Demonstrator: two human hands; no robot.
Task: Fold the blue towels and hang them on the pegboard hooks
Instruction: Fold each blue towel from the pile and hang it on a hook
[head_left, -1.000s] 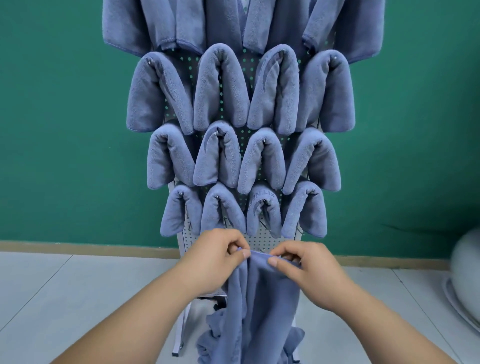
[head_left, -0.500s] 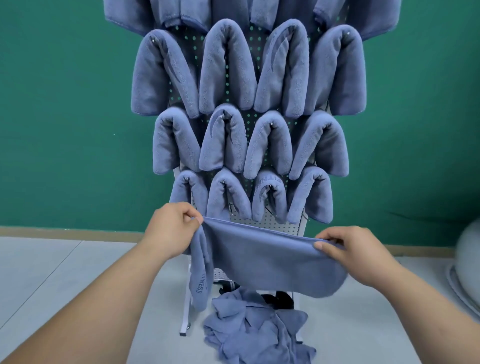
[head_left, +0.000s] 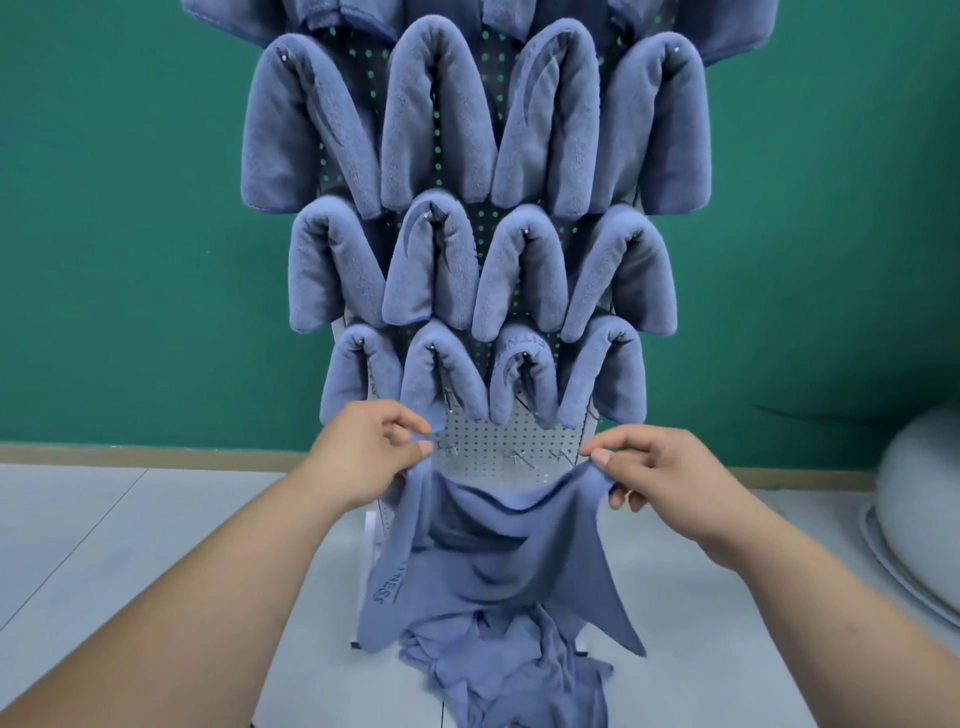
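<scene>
Head view, sole camera: worn on the person's head, wide-angle. Faces forward and slightly down, square-on to the pegboard (head_left: 498, 447) at 12 o'clock, near. Forearms (head_left: 208, 597) enter from 7 and 5 o'clock; left hand (head_left: 363, 452), right hand (head_left: 670, 473) and towel (head_left: 493, 551) sit low-centre. Green wall (head_left: 104, 208) behind.

Background: a dark green wall (head_left: 130, 234) meets a pale grey tiled floor (head_left: 130, 545) along a tan baseboard (head_left: 156, 454). At the right edge, a pale grey rounded object (head_left: 924, 483) sits on the floor, partly cut off by the frame and not identifiable.
</scene>
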